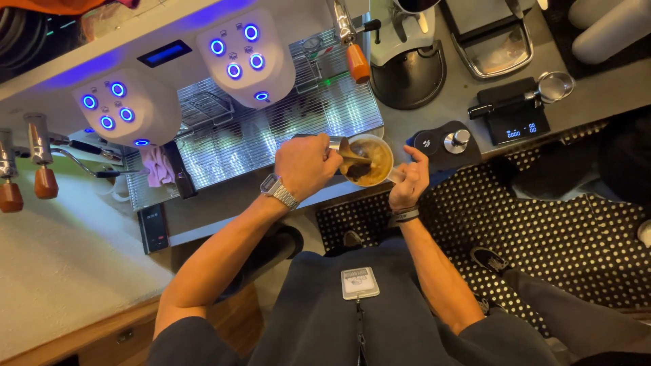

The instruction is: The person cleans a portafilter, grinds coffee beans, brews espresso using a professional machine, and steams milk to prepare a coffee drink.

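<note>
- In the head view, the left hand (pixel 306 165) was closed around a metal jug (pixel 337 144), and the fingers were wrapped tight on it. A metal watch (pixel 278 190) sat on that wrist.
- The jug was tilted toward a white cup (pixel 371 160), with its spout over the rim of the cup.
- The right hand (pixel 409 181) held the cup from its right side. The fingers were curled at the cup's edge, and the thumb pointed up beside it. A dark band (pixel 404 216) was on this wrist.
- The cup held brown coffee with a darker patch near the spout. It was in the air in front of the person's chest, just at the front edge of the coffee machine (pixel 224 102).
- The machine had two white heads with blue ring lights, and a metal grid tray (pixel 271 132) lay under them.
- On the grey table (pixel 468 88) to the right stood a small black scale (pixel 517 125) and a round tamper (pixel 458 140) on a dark mat.
- A black floor mat (pixel 563 230) with white dots lay below.
</note>
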